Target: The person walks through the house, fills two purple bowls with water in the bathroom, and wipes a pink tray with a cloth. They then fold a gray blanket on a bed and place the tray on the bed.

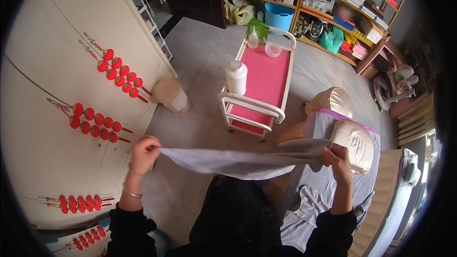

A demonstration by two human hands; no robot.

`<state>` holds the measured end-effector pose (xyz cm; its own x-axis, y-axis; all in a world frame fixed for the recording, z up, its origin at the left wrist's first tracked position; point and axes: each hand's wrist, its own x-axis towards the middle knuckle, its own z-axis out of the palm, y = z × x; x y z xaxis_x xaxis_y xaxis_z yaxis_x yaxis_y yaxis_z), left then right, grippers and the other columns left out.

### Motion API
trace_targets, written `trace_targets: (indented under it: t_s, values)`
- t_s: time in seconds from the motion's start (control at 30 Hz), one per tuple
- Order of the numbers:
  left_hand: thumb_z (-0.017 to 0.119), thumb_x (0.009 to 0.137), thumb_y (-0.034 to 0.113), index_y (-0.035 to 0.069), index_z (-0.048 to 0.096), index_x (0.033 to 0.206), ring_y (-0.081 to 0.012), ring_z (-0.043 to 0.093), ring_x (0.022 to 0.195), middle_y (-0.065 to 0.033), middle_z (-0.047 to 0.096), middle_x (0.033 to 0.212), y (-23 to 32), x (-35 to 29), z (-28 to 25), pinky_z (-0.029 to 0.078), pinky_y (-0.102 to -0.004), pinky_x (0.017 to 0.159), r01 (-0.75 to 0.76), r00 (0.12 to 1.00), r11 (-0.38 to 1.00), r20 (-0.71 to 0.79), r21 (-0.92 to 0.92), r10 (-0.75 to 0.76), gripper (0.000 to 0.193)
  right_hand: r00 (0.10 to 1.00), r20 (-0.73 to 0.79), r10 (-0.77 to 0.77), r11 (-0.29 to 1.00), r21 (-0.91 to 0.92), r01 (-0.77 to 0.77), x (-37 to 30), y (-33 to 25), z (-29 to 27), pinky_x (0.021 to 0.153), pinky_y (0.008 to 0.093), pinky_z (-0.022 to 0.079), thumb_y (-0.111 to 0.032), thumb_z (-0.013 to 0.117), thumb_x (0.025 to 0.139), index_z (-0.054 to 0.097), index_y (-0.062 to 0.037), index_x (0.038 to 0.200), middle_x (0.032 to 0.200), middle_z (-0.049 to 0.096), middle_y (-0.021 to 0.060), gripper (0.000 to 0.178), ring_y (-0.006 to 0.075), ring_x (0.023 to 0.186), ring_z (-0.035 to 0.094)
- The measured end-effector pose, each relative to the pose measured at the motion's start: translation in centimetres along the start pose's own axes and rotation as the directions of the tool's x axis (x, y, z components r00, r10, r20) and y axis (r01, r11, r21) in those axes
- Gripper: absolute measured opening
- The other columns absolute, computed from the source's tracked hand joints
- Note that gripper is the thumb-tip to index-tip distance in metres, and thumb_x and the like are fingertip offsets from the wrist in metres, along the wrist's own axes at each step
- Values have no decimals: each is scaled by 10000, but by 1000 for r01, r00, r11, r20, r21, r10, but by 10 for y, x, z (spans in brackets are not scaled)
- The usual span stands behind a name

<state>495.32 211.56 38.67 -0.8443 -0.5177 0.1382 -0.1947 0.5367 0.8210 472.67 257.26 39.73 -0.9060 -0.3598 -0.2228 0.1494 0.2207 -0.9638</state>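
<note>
Head view: a grey cloth (228,163) hangs in the air between the two hands, stretched nearly level with its lower edge sagging in the middle; the left hand (144,154) pinches one end between thumb and fingers, beside the wall hung with red lantern strings (97,123); the right hand (338,161) is closed on the other end, where the fabric bunches, and appears in front of the satin pillow (357,143); under that side is the bed (315,126), a crumpled grey fabric (308,212) lying on it; beyond the cloth, well apart from both hands, stands the trolley (267,74) with a white bottle (237,80).
</note>
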Motion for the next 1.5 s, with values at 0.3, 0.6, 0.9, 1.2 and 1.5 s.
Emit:
trace_targets:
  t_s: [0.3, 0.6, 0.9, 1.2, 1.5]
  values:
    - [589, 619, 40, 17, 587, 623, -234, 583, 594, -126, 610, 663, -196, -32, -42, 468, -349, 585, 225, 883, 807, 237, 546, -406, 24, 971, 214, -107, 709, -668, 225, 20, 217, 77, 423, 277, 355, -207, 651, 696, 567, -49, 623, 520, 493, 71, 193, 154, 467, 480]
    - [545, 643, -18, -3, 604, 652, -83, 520, 552, -31, 567, 594, -277, -42, -124, 410, -213, 520, 323, 931, 946, -169, -38, -325, 62, 824, 48, 564, 823, -109, -557, 24, 140, 210, 364, 249, 349, -129, 607, 759, 545, -17, 567, 487, 486, 30, 231, 97, 397, 452]
    - [536, 649, 23, -38, 529, 622, -142, 477, 537, -72, 535, 596, -122, 21, -167, 374, -247, 502, 185, 936, 853, 351, -488, -2, 67, 947, 46, 318, 698, -688, -200, 20, 165, 242, 658, 374, 482, -343, 605, 649, 668, -79, 813, 756, 631, 150, 316, 314, 724, 607]
    - [377, 600, -14, 7, 407, 603, -130, 380, 532, -64, 384, 547, -100, 65, -153, 304, -234, 467, -67, 998, 969, -5, -236, 68, 36, 826, 218, 519, 524, -845, -106, 10, 164, 275, 755, 346, 449, -231, 555, 768, 644, -81, 897, 929, 625, 102, 217, 202, 867, 587]
    - [567, 738, -19, 24, 581, 890, -177, 555, 748, -82, 574, 828, 6, 62, -79, 452, -300, 646, 59, 966, 835, 241, -547, 90, 159, 969, -135, 205, 796, -553, -246, -22, 181, 186, 603, 327, 462, -253, 611, 731, 600, -29, 697, 660, 588, 123, 226, 192, 638, 591]
